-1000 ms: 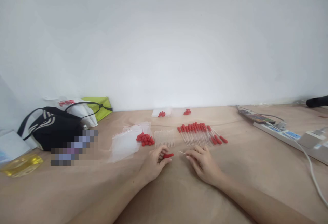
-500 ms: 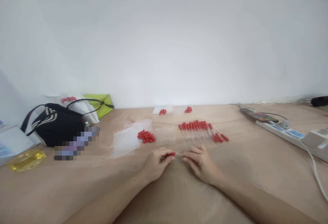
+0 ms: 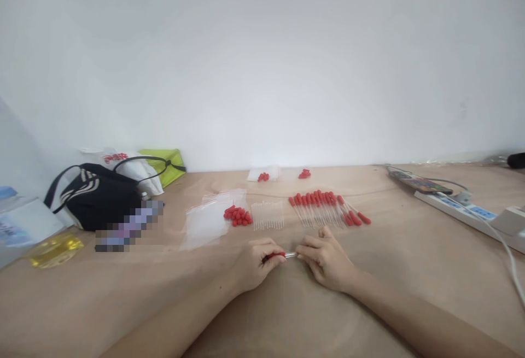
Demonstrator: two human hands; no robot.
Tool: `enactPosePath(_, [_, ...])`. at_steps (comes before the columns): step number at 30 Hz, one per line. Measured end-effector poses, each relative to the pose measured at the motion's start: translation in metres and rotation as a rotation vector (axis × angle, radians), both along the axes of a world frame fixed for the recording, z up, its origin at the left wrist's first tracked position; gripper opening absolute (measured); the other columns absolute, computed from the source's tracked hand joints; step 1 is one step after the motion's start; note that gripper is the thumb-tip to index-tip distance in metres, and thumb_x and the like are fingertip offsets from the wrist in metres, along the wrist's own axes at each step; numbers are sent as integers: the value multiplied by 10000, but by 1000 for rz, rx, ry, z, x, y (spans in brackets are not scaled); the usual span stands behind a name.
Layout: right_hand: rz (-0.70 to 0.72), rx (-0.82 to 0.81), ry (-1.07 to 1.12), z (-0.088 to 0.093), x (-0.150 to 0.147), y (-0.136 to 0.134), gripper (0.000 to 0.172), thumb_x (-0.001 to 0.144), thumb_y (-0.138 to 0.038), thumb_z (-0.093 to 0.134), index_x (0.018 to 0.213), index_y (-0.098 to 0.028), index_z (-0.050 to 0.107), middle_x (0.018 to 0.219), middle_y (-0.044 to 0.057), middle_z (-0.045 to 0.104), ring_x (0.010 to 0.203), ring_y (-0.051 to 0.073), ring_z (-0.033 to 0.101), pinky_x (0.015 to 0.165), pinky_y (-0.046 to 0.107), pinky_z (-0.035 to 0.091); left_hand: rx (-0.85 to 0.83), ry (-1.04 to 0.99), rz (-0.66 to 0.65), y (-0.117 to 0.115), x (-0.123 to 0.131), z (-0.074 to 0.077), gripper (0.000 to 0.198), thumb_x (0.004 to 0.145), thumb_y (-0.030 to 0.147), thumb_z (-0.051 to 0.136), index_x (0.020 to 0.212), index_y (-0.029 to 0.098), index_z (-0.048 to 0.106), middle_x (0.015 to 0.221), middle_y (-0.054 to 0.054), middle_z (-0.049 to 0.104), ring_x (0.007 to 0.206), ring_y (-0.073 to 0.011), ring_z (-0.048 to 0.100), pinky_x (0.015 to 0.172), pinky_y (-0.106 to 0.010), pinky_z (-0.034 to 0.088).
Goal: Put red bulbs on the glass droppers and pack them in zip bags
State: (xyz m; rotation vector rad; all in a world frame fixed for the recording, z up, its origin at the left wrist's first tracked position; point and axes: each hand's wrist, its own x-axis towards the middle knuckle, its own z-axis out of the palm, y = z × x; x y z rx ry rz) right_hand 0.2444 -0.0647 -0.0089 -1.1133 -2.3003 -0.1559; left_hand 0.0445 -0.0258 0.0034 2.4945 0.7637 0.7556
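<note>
open tabletop [image 3: 394, 232] between red-topped droppers [image 3: 316, 198] and power strip [image 3: 463, 209], red bulbs [image 3: 238, 216] and clear tubes [image 3: 268, 216] blocking the way ahead

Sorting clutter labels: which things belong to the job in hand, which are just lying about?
Job, judging by the hands:
- red bulb in left hand
- clear tube in right hand
- loose red bulbs
- row of clear tubes
- red-topped tubes
- plastic sleeves, probably

Lying about, apparently:
- black bag
- lime-green bag
- phone
- power strip
- yellow packet
</note>
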Motion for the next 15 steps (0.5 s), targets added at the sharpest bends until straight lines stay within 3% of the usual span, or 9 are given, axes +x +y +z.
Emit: enactPosePath(15, [7,-147,91,-3,-13,-4,242,828,-139,353,701,-176,556,660,8,529,614,110,441,649,274,254,52,46,-26,0,1,-2,152,797,234,485,772,152,612,696,-29,587,618,-124,525,583,-214,391])
